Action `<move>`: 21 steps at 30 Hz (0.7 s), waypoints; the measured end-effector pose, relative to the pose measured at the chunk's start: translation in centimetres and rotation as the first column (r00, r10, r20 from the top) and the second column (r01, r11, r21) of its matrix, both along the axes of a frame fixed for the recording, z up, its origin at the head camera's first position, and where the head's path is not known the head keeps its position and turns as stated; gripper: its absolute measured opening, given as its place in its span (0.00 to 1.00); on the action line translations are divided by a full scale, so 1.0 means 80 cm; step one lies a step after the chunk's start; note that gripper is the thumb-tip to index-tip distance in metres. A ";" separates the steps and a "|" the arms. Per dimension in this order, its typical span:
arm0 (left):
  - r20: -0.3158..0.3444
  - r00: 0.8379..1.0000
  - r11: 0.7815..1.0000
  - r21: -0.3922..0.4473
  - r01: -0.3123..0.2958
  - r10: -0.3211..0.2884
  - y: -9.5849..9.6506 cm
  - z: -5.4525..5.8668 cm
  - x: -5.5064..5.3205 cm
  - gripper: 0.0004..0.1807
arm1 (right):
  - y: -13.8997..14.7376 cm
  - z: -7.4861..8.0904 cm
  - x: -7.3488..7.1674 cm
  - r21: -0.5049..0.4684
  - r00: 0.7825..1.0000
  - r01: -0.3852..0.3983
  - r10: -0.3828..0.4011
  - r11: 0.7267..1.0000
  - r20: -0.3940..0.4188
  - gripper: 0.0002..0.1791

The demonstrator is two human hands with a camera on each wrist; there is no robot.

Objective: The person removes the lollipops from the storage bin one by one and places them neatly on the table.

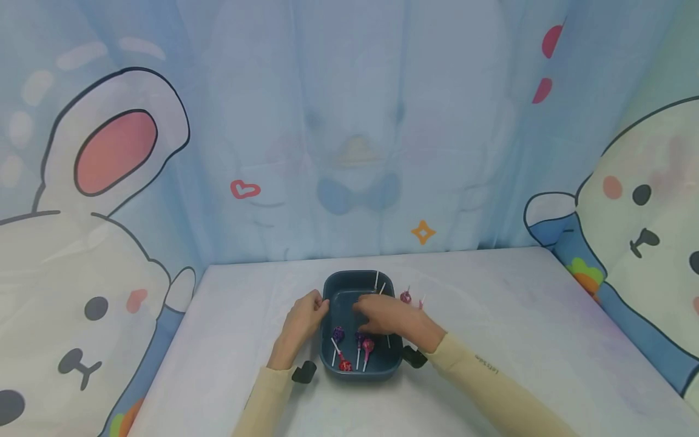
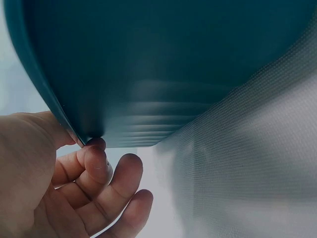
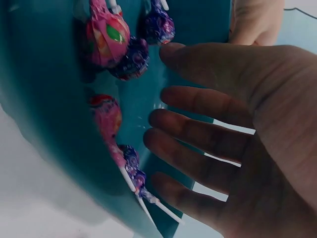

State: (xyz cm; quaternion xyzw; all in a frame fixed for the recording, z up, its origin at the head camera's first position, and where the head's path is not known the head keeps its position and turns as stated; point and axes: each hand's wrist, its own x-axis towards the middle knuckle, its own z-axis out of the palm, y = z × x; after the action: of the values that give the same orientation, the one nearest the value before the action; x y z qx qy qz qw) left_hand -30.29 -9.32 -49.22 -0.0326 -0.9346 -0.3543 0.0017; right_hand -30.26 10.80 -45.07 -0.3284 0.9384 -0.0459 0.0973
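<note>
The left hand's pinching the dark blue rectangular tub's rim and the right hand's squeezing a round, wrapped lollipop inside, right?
Not quite: inside the dark blue rectangular tub, the right hand holds nothing; the right wrist view shows its fingers apart. The left hand pinches the rim.

White table (image 1: 491,315): bin (image 1: 360,376), lollipops (image 1: 406,297)

Blue curtain (image 1: 349,91), white table (image 1: 491,315), perhaps cloth-covered
</note>
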 end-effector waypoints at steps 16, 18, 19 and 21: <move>-0.021 1.000 1.000 -0.015 0.001 -0.001 0.000 0.001 0.000 0.12 | 0.000 -0.015 0.005 0.048 0.997 0.001 -0.004 0.999 0.078 0.16; -0.020 1.000 1.000 -0.016 0.001 -0.001 0.000 0.001 0.000 0.12 | 0.000 -0.017 0.006 0.048 0.997 -0.004 0.000 0.999 0.076 0.16; -0.014 1.000 1.000 -0.018 0.000 0.000 0.000 0.001 0.000 0.12 | 0.000 -0.017 0.006 0.047 0.997 -0.006 0.002 0.999 0.075 0.16; -0.011 1.000 1.000 -0.015 0.003 -0.004 0.000 0.000 -0.001 0.12 | -0.001 -0.019 0.007 0.046 0.997 -0.010 0.007 0.999 0.072 0.17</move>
State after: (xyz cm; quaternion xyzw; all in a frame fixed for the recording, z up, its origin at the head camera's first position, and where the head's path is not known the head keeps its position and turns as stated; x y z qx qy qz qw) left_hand -30.36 -9.31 -49.21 -0.0361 -0.9371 -0.3471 0.0058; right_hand -29.69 10.74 -46.57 -0.3281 0.9337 -0.0356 0.1387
